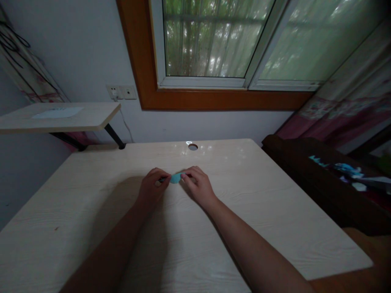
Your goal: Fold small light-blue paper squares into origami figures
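A small, flat turquoise piece (175, 178), like paper or thin sheet, spans the gap between my two hands above the pale wood-grain table (259, 219). My left hand (152, 185) pinches its left end between thumb and fingers. Something small and dark shows at those left fingertips, too small to name. The right end is pinched by my right hand (200, 185), with the thumb in front. My fingers cover both ends of the piece, so its full shape is hidden.
A raised shelf (106, 112) on black legs stands at the back left, a paper sheet (58, 112) on it. A round cable hole (193, 147) lies near the back edge. Wall sockets (121, 92) and a window are behind. Right of the table, a dark brown piece of furniture (293, 171) bears blue and white items.
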Motion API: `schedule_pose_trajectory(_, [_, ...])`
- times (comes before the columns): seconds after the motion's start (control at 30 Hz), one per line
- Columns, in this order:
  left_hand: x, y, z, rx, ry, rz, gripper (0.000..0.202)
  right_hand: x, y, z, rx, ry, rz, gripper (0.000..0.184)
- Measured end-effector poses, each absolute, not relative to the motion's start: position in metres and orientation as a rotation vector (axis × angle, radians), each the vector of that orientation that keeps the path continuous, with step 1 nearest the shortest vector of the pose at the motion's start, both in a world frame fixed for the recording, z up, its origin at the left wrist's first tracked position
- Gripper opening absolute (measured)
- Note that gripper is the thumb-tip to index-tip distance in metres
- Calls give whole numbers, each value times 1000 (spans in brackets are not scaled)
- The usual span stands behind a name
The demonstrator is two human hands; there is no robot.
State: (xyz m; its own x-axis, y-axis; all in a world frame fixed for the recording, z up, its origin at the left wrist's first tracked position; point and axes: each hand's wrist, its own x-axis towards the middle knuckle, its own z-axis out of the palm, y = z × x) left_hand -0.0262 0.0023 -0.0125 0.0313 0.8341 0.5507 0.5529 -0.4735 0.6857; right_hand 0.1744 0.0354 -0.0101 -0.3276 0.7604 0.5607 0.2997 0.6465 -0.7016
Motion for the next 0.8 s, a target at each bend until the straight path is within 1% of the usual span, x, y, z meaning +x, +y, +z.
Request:
schedule_pose_trajectory(0.23, [-27,2,-12,2010,1428,1401,6,178,36,-8,-946,-1658,661,18])
schedule_pose_trajectory(0.43, [-32,6,-14,1933,1503,1446,8,181,46,-20,-1038,-1414,749,21])
schedule_pose_trajectory(0.6, [-33,7,-15,1898,1474,1518,8,180,48,-23,-1057,-1382,810,22])
schedule_pose_trajectory(0.7, [-30,7,-16,1947,1376,1522,21,178,44,-20,-1049,-1422,839,25])
schedule_pose_trajectory(0.8, [-28,8,-20,2117,1247,1427,37,177,42,-16,-1047,-1465,877,28])
